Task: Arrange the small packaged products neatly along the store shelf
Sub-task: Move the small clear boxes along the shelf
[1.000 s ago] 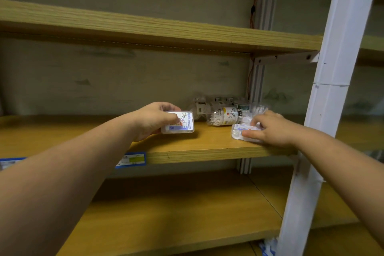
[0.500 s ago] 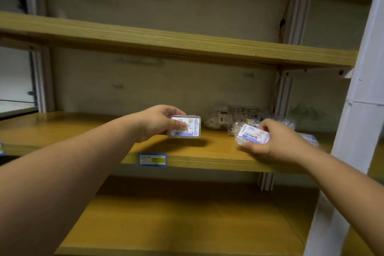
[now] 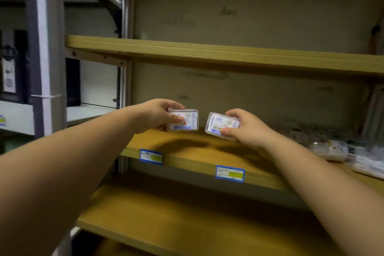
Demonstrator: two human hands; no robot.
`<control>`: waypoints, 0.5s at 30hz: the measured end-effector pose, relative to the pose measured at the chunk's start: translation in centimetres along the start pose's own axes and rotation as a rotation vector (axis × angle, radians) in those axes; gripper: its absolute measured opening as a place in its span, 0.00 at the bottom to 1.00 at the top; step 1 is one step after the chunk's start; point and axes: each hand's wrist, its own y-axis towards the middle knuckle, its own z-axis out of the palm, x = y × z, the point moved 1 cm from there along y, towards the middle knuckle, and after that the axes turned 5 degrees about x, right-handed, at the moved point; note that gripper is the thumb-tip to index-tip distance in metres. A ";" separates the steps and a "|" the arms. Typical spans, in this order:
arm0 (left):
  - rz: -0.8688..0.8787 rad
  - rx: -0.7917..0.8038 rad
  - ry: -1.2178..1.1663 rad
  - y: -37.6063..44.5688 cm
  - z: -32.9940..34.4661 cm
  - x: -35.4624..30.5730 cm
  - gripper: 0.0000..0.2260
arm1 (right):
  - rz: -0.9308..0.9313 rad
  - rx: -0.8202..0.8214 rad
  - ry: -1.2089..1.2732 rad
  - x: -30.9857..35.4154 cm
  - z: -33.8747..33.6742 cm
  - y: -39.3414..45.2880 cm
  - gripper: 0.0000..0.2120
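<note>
Above the wooden shelf [image 3: 199, 151], both hands [image 3: 158, 116] hold small packs [image 3: 184, 120].

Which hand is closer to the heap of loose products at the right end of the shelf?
The right hand. It holds a small pack just left of the heap. The left hand holds another pack farther left.

Dim warm light, soft blur, warped edges

Both packs [image 3: 183, 120] now leftward, airborne.
</note>
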 end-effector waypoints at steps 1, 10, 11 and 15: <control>-0.009 -0.031 0.038 -0.1 -1.8 0.8 0.18 | 0.010 -0.003 0.014 1.0 1.1 1.1 0.22; 0.064 -0.199 0.496 4.7 -16.1 6.2 0.21 | 0.112 -0.008 0.029 7.5 9.1 9.6 0.21; 0.078 -0.209 0.540 6.0 -16.8 6.6 0.22 | 0.137 -0.016 0.048 7.7 9.5 10.2 0.22; 0.003 -0.099 0.613 12.1 -18.9 8.7 0.22 | 0.190 -0.014 0.073 8.3 10.4 12.0 0.23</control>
